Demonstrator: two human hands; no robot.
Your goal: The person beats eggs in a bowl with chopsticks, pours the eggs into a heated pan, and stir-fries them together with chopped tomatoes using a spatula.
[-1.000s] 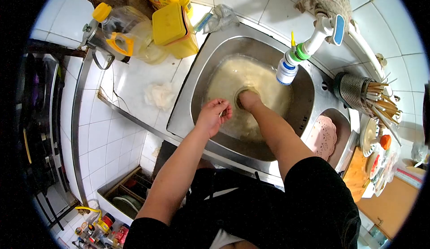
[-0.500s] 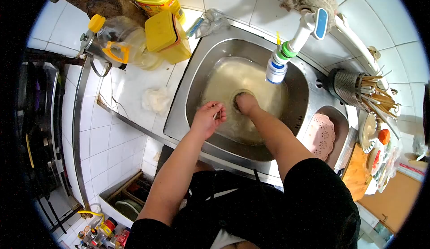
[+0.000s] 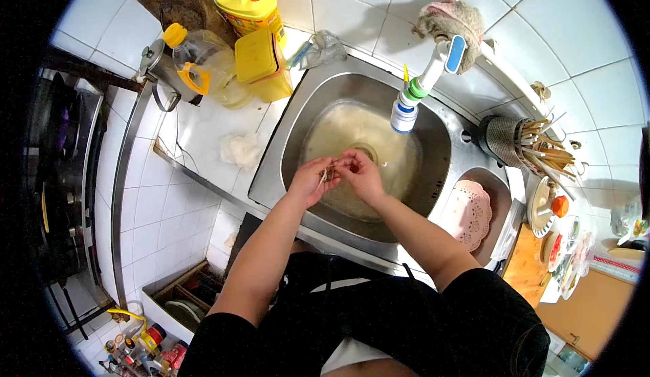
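Note:
Over the near left part of the steel sink (image 3: pixel 439 194), my left hand (image 3: pixel 313 182) is curled, palm up, around small brownish bits too small to name. My right hand (image 3: pixel 361 177) meets it from the right, its fingers pinched together at the bits. Cloudy yellowish water (image 3: pixel 399 157) lies in the basin below both hands, and the round drain (image 3: pixel 365 151) shows just beyond my right hand. The white faucet (image 3: pixel 404 114) with a green ring hangs over the basin's far right side.
A pink perforated basket (image 3: pixel 474 214) sits in the small side basin. Right of it are a utensil holder (image 3: pixel 502 140) and a wooden board (image 3: pixel 525 262). At the left stand an oil bottle (image 3: pixel 210 65), a yellow box (image 3: pixel 263 65) and a yellow jug (image 3: pixel 247 8).
My right hand has come up out of the water by the drain and moved to my left hand, where its fingers now touch the small bits. The view has shifted slightly.

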